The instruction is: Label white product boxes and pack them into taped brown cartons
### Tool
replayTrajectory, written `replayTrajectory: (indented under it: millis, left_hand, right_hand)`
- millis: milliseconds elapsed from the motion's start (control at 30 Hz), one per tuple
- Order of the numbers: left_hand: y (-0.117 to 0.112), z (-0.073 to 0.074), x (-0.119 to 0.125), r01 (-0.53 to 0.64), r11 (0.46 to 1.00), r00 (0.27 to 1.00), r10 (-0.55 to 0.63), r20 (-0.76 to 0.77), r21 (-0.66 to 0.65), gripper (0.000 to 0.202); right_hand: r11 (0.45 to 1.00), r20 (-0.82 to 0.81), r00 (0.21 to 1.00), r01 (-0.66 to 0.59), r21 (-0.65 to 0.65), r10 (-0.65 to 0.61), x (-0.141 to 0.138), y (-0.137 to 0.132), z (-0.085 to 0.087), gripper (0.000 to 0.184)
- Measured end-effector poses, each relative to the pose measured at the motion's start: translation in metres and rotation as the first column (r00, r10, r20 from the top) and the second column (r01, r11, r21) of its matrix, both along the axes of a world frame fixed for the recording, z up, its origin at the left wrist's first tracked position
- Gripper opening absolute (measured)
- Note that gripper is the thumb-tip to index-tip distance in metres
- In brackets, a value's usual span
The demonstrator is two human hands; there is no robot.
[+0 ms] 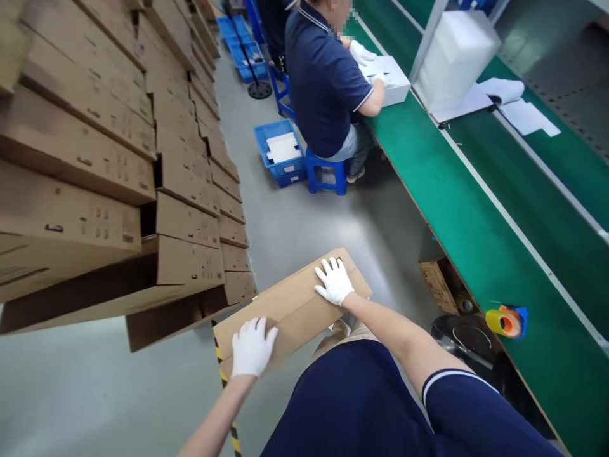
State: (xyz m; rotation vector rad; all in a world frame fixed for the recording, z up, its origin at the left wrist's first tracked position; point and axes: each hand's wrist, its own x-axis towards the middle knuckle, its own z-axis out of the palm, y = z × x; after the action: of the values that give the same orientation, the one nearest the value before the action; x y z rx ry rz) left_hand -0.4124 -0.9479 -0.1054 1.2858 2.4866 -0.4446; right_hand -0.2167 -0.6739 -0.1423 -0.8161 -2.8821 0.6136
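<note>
In front of my body is a brown cardboard box with its flaps folded flat along the top, a seam running lengthwise. My left hand, in a white glove, lies on the near left part of the box with its fingers stretched forward. On the far right part rests my right hand, also gloved, palm down and fingers spread. Both hands touch the cardboard, and neither grips anything that I can see. The lower sides of the box are mostly hidden from above.
Tall stacks of cardboard boxes line the left side. A green workbench runs along the right, bearing a tape dispenser. Ahead, a seated co-worker handles a white box. Blue crates stand on the floor.
</note>
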Motion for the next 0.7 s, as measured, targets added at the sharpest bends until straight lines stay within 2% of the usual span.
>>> replayTrajectory:
  millis: [100, 167, 300, 400, 467, 500, 533, 567, 600, 633, 667, 700]
  left_hand:
    - [-0.016, -0.011, 0.064, 0.117, 0.993, 0.966, -0.108, -0.235, 0.023, 0.069]
    - [-0.023, -0.018, 0.082, 0.116, 0.993, 0.952, -0.107, -0.285, 0.014, 0.072]
    - [-0.022, -0.027, 0.077, 0.117, 0.993, 0.951, -0.105, -0.291, 0.024, 0.071]
    - [-0.015, -0.028, 0.072, 0.122, 0.993, 0.950, -0.115, -0.291, 0.005, 0.069]
    - [-0.009, -0.026, 0.074, 0.124, 0.992, 0.944, -0.126, -0.306, -0.027, 0.068]
    - [-0.007, -0.024, 0.078, 0.125, 0.991, 0.939, -0.131, -0.317, -0.042, 0.067]
    - [-0.004, -0.021, 0.083, 0.124, 0.991, 0.934, -0.134, -0.331, -0.051, 0.067]
    - [-0.001, -0.018, 0.088, 0.121, 0.991, 0.928, -0.132, -0.348, -0.052, 0.066]
    - [0.002, -0.016, 0.094, 0.115, 0.992, 0.922, -0.123, -0.368, -0.044, 0.067]
    - [0.005, -0.014, 0.100, 0.107, 0.994, 0.916, -0.109, -0.385, -0.029, 0.069]
    - [0.008, -0.012, 0.104, 0.095, 0.995, 0.913, -0.091, -0.398, -0.008, 0.072]
    - [0.011, -0.010, 0.109, 0.076, 0.997, 0.915, -0.063, -0.399, 0.017, 0.072]
  right_hand:
    - [1.000, -0.035, 0.999, 0.003, 0.010, -0.003, 0.016, -0.010, -0.002, 0.061]
    - [1.000, -0.047, 0.999, 0.009, 0.008, -0.008, 0.030, -0.016, -0.001, 0.059]
    - [1.000, -0.052, 0.999, 0.001, -0.021, -0.002, 0.051, -0.020, -0.002, 0.064]
    - [0.993, -0.107, 0.994, -0.048, -0.104, 0.036, 0.067, -0.016, -0.004, 0.063]
    - [0.978, -0.173, 0.983, 0.018, -0.206, -0.055, 0.100, -0.009, -0.010, 0.056]
    - [0.958, -0.190, 0.969, 0.102, -0.266, -0.156, 0.128, -0.005, -0.014, 0.054]
    - [0.916, -0.181, 0.936, 0.233, -0.328, -0.303, 0.166, 0.001, -0.019, 0.052]
    - [0.823, -0.141, 0.854, 0.419, -0.383, -0.500, 0.213, 0.008, -0.023, 0.050]
    - [0.667, -0.073, 0.708, 0.618, -0.416, -0.702, 0.267, 0.014, -0.026, 0.050]
    - [0.406, 0.013, 0.453, 0.811, -0.421, -0.891, 0.326, 0.019, -0.027, 0.052]
    - [0.029, 0.100, 0.073, 0.923, -0.384, -0.992, 0.386, 0.023, -0.025, 0.053]
    - [-0.185, 0.145, -0.144, 0.929, -0.321, -0.979, 0.443, 0.025, -0.022, 0.060]
